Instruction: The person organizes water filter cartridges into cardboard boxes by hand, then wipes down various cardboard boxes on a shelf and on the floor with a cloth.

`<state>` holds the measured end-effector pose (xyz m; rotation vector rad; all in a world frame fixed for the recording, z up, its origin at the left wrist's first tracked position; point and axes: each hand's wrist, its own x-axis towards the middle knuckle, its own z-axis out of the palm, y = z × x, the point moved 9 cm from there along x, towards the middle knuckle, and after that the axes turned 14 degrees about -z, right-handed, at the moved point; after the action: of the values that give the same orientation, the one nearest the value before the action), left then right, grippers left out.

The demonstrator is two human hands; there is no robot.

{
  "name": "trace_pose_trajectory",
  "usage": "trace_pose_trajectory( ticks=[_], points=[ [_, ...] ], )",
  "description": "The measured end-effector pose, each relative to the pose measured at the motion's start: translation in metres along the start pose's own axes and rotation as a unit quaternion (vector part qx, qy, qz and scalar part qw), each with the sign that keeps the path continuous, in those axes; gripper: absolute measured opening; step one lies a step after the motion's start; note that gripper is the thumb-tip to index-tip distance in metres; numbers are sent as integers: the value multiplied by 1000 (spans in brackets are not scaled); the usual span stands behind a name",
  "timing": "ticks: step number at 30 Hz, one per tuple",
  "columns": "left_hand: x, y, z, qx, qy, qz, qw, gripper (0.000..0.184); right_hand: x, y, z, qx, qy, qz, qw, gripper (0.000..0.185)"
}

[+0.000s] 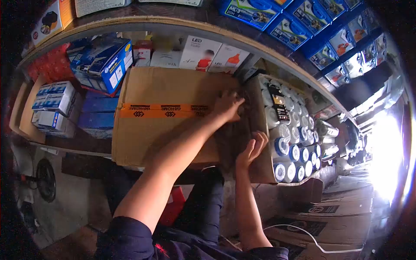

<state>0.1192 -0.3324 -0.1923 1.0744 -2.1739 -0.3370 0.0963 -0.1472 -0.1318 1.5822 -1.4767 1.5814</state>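
Note:
A large brown cardboard box [169,147] with orange printed tape [147,111] lies on the shelf in front of me. My left hand [229,106] is at the right end of this box, its fingers spread and bent. Lower and to the right, my right hand [253,149] is beside an open carton [261,160] of white cylindrical items [294,134], some with blue rims. Its fingers are apart and no object shows in it. A dark gap lies between the box and the carton.
Blue boxes [102,65] and small white-blue packs [54,97] stand at the left. White LED boxes [201,54] are behind the big box. An upper shelf edge [173,21] crosses above, with blue boxes [290,32] on it. A white cable [312,240] lies at the lower right.

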Motion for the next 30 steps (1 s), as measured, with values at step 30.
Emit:
trace_pose_trajectory(
  ticks=[30],
  points=[
    [-50, -249, -237, 213, -12, -281, 936, 71, -4, 4, 6, 30, -23, 37, 999, 16]
  ],
)
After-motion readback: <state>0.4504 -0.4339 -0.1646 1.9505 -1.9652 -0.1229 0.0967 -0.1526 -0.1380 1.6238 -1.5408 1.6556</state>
